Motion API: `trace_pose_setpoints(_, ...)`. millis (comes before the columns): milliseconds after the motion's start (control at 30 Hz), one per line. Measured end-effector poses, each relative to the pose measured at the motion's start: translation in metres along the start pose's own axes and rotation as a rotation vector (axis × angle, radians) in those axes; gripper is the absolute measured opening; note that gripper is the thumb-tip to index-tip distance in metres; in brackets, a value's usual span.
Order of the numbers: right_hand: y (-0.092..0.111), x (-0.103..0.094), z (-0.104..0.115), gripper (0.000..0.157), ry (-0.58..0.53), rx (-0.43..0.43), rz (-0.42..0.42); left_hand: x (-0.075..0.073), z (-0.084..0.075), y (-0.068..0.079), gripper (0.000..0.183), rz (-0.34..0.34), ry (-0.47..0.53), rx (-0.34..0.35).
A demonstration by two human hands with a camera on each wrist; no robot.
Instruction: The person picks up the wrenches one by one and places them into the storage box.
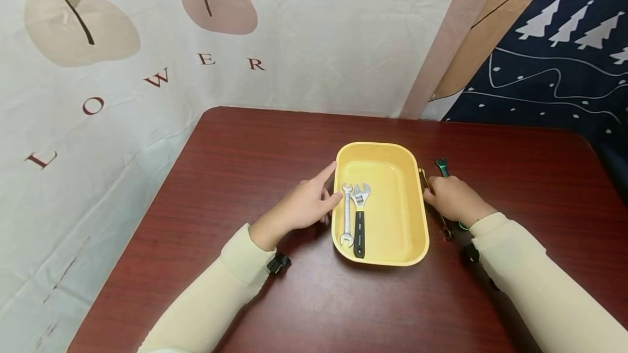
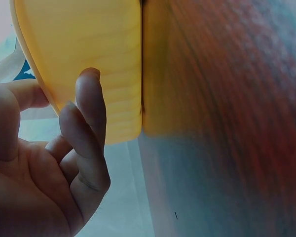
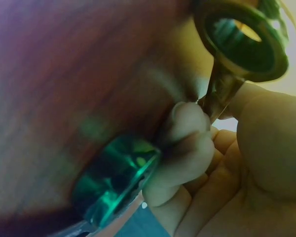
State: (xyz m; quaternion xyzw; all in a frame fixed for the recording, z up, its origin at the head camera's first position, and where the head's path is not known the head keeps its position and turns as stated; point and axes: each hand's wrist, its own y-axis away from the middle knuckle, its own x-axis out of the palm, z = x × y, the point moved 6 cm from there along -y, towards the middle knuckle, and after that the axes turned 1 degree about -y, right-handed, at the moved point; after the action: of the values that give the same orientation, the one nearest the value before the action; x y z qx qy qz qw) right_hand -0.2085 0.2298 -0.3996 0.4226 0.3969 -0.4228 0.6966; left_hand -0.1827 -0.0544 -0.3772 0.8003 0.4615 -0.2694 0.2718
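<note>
1. The yellow tray [image 1: 394, 200] stands flat on the worktop [image 1: 235, 178] between the two hands, with its long sides running away from the person; within reach of both, it seems placed there to take in tools from either side.
2. Inside it, against the left wall, lie a silver double-ended wrench [image 1: 347, 214] and an adjustable wrench [image 1: 360, 233] with a dark handle. They lie side by side along the tray's length, which likely suits long tools and leaves the right part of the floor bare.
3. The left hand [image 1: 301, 206] lightly pinches the tray's left wall, thumb over the rim and fingertips against the outside. This looks like a steadying grip, meant to stop the tray sliding rather than to lift it.
4. The right hand [image 1: 456, 200], just beyond the right wall, is closed on a gold wrench [image 3: 223, 89], its shank caught between thumb and fingers and its ring end free, pointing towards the person. Whether the wrench is fully off the worktop I cannot tell.
5. A green wrench [image 1: 442, 166] lies outside the tray, partly hidden under the right hand; no finger plainly grips it.
</note>
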Motion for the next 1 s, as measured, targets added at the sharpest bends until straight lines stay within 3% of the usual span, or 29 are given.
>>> trace_pose_setpoints(1000, 0.0017, -0.001, -0.003, 0.027, -0.038, 0.017, 0.014, 0.0003, 0.0019, -0.0003, 0.077, 0.0, 0.009, 0.005)
